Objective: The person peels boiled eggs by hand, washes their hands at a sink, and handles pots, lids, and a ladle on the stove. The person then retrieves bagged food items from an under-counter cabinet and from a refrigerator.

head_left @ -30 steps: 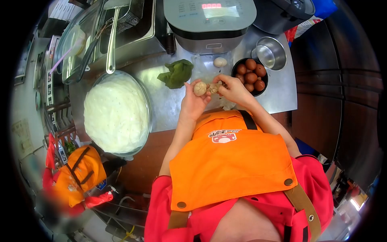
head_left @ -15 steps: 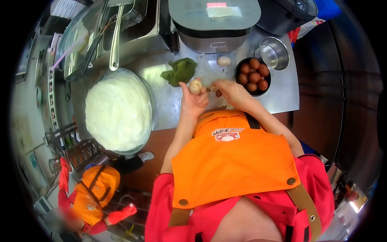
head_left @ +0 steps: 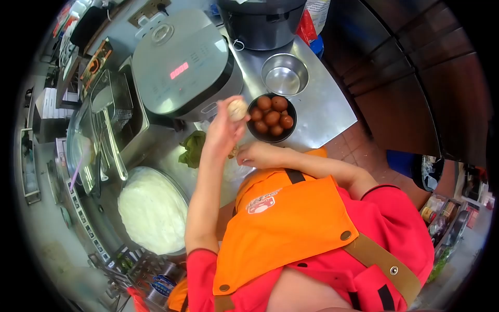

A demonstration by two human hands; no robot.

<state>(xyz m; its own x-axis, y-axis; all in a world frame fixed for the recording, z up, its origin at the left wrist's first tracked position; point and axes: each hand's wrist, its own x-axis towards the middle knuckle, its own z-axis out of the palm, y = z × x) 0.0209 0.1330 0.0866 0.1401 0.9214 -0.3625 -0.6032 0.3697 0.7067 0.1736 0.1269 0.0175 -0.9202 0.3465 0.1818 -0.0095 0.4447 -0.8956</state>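
Raised beside the bowl, my left hand (head_left: pixel 227 127) grips a pale peeled egg (head_left: pixel 238 109) with faint marbling, fingers wrapped round it. My right hand (head_left: pixel 260 156) is low over the counter by my apron, fingers curled together on small eggshell pieces (head_left: pixel 233 152), partly hidden by the fingers. To its upper right stands a black bowl (head_left: pixel 291 126) filled with several brown eggs (head_left: pixel 272 118). A crumpled dark green leaf or cloth (head_left: pixel 193 148), I cannot tell which, lies left of my left forearm.
An empty steel pot (head_left: pixel 285 74) stands behind the bowl. A grey cooker (head_left: pixel 179 67) with a lit display and a dark appliance (head_left: pixel 262 26) are at the back. On the left are a large dish with a white mass (head_left: pixel 153 210) and a steel fryer basket (head_left: pixel 112 96).
My left hand has lifted the egg up and towards the bowl of brown eggs. My right hand stays low by the shell pieces. The view has turned to the right.
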